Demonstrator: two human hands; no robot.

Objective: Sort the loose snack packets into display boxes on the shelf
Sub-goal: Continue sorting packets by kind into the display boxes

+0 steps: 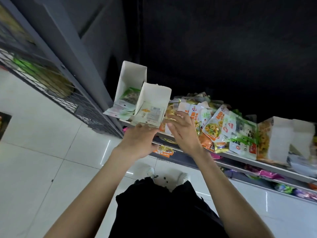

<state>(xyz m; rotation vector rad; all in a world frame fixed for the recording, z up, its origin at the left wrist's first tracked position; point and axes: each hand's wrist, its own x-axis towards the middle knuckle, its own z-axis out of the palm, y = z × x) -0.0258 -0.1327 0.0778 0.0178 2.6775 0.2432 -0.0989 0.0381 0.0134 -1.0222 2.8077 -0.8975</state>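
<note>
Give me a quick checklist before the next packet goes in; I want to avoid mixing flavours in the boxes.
1. Right hand holds a packet: cannot tell; its fingers sit at the edge of the loose pile, but no clear grasp shows.
2. Left hand steadies the yellow-packet box: ok, fingers at its front edge.
3. Yellow-packet box has room: ok, the white inner walls show above the packets.
4. Green-packet box stays separate: ok, only green packets are visible in it.
5. Box on the right is usable: cannot tell, its contents are blurred.
6. Pile sits securely on the shelf: not ok, some packets overhang the front edge.
</note>
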